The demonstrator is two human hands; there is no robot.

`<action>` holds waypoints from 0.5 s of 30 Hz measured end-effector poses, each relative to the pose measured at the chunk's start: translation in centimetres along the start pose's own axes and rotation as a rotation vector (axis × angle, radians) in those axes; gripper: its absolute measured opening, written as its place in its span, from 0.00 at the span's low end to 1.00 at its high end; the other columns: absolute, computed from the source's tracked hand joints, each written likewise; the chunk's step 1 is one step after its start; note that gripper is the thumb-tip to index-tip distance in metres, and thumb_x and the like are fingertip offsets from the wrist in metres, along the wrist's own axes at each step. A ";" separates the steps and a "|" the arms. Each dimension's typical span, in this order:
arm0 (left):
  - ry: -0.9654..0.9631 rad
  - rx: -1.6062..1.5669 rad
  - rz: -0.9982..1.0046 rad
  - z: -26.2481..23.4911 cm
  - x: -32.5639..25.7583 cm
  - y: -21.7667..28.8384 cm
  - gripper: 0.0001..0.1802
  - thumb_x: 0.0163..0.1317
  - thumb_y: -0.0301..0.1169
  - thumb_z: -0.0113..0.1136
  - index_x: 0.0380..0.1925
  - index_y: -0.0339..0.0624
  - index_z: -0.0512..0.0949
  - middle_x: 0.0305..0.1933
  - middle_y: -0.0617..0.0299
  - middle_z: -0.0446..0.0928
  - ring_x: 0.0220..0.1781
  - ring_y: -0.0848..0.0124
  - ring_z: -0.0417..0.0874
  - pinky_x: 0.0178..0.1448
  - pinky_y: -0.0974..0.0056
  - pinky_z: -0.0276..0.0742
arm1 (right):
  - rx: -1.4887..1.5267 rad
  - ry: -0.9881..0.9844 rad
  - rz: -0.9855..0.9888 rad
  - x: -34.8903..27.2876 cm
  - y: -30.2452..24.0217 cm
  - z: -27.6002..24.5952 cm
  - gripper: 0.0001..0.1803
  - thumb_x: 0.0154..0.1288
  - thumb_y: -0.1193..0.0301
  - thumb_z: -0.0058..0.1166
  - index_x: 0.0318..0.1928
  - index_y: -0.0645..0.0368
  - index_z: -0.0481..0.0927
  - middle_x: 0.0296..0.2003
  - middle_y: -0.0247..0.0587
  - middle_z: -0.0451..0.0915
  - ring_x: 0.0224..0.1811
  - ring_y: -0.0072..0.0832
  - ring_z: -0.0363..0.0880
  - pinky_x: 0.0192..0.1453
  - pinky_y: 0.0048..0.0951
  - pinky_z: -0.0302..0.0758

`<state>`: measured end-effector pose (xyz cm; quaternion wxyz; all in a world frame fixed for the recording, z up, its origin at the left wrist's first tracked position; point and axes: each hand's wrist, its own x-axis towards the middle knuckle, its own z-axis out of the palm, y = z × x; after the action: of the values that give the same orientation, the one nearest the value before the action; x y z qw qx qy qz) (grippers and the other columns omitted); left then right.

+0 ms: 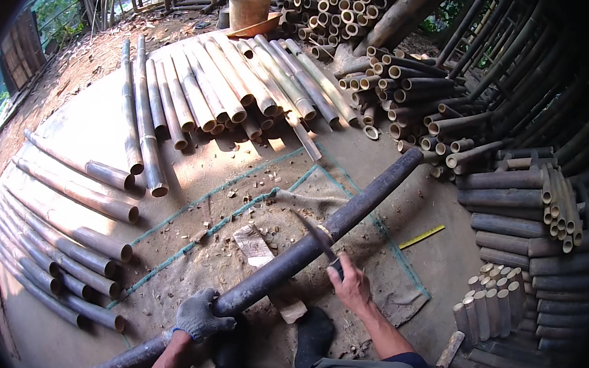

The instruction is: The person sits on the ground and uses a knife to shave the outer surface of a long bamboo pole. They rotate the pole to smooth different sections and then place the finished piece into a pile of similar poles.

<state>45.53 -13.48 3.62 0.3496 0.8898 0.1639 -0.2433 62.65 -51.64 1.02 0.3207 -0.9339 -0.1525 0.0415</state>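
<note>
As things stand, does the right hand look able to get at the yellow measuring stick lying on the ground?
Probably not right away. The right hand is gripping a blade set against the dark bamboo pole, and the yellow measuring stick lies apart to its right on open ground. Nothing blocks the way.

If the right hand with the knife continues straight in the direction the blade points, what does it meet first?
The right hand holds a knife whose blade points up and left, lying against the dark bamboo pole. The blade would probably bite the pole first; beyond lies the sack mat. Depth is unclear.
</note>
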 end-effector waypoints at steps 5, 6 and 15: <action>0.432 0.247 0.065 6.1 -1.7 -1.7 0.40 0.46 0.54 0.87 0.53 0.46 0.78 0.50 0.48 0.83 0.55 0.42 0.85 0.64 0.42 0.79 | -0.076 -0.125 0.060 0.8 -1.4 -3.2 0.20 0.86 0.54 0.54 0.54 0.61 0.76 0.37 0.64 0.86 0.43 0.67 0.87 0.44 0.61 0.80; 0.488 0.238 0.084 6.5 -1.5 -2.1 0.38 0.46 0.52 0.87 0.52 0.46 0.79 0.48 0.47 0.84 0.53 0.40 0.85 0.62 0.41 0.81 | -0.133 -0.149 -0.004 0.5 -1.9 -3.2 0.20 0.86 0.54 0.54 0.53 0.60 0.76 0.37 0.64 0.87 0.43 0.68 0.88 0.45 0.63 0.80; 0.226 0.097 -0.063 3.3 -1.1 -0.9 0.34 0.47 0.55 0.85 0.49 0.47 0.86 0.46 0.43 0.90 0.51 0.40 0.92 0.57 0.42 0.86 | -0.152 -0.042 -0.188 -0.1 0.6 -0.4 0.23 0.84 0.52 0.57 0.59 0.60 0.78 0.44 0.66 0.88 0.44 0.68 0.89 0.47 0.63 0.83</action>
<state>43.15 -15.28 1.57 0.2778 0.9218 0.2180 -0.1600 62.75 -52.37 0.94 0.2483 -0.9360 -0.2489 0.0192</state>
